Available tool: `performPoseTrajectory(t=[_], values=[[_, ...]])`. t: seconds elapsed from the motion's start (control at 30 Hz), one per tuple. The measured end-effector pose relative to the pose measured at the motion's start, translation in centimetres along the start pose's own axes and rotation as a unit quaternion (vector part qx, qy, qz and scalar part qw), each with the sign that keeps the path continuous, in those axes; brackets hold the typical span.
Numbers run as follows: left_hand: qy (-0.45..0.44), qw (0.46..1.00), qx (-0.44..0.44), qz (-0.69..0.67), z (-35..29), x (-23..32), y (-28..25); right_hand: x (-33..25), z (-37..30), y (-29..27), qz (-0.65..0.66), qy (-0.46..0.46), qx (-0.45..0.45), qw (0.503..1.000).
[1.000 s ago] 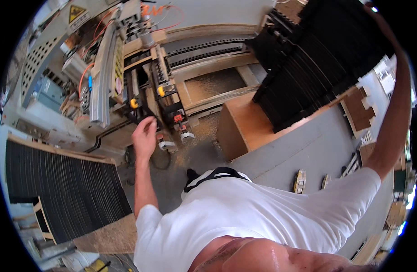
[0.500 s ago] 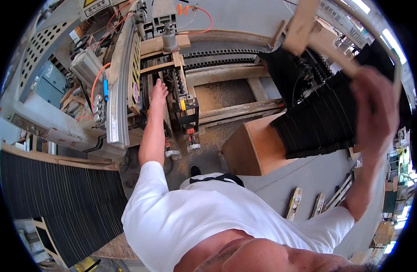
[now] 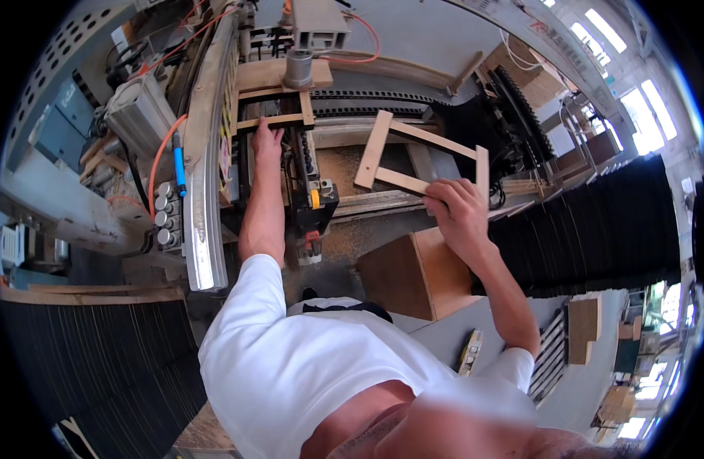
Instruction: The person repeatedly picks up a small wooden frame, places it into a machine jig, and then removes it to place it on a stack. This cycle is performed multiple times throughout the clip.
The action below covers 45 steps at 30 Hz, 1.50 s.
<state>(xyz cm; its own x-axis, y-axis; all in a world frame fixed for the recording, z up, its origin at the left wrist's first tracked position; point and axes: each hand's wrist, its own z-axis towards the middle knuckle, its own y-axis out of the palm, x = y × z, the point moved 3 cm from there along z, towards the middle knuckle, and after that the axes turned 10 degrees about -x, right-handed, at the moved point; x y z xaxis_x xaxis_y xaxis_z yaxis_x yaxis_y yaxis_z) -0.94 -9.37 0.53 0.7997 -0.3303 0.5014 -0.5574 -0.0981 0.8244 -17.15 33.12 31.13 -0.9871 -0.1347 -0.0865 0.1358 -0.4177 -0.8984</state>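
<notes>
A light wooden frame (image 3: 373,149) with a dark inner edge is in my right hand (image 3: 460,210). My fingers are closed around its near bar, and the frame is held up over the machine's right part. My left hand (image 3: 268,143) reaches forward into the machine. Its fingers are at the near bar of a second wooden frame (image 3: 284,121), which lies under a metal cylinder (image 3: 298,69); the fingertips appear closed on that bar, partly hidden by the hand itself.
A tall stack of black-edged pieces (image 3: 589,229) stands at the right, beside a wooden box (image 3: 401,275). Another black stack (image 3: 92,367) is at the lower left. A metal rail (image 3: 203,222) runs left of my left arm. Sawdust (image 3: 348,172) lies within the machine bed.
My right hand has brought its wooden frame from the far right inward, over the machine. My left hand has moved slightly forward to the near bar of the frame there.
</notes>
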Motion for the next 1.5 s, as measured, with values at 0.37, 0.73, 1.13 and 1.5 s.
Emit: performPoseTrajectory(t=[0.37, 0.73, 1.13, 1.5], values=[[-0.048, 0.988, -0.138, -0.052, -13.7, -2.2, -4.6, -1.1, 12.7, 21.5, 0.132, -0.118, 0.016, 0.984], [0.011, 0.991, -0.133, -0.007, -17.0, -1.2, -3.2, -0.5, 15.0, 28.6, 0.220, -0.191, -0.151, 0.945], [0.037, 0.999, -0.002, 0.001, -33.2, -1.7, -5.8, 4.1, 25.6, 36.4, 0.182, -0.174, -0.127, 0.959], [0.065, 0.992, 0.111, 0.001, -46.6, -0.5, -11.8, 2.2, 27.5, 36.6, 0.223, -0.067, -0.223, 0.947]])
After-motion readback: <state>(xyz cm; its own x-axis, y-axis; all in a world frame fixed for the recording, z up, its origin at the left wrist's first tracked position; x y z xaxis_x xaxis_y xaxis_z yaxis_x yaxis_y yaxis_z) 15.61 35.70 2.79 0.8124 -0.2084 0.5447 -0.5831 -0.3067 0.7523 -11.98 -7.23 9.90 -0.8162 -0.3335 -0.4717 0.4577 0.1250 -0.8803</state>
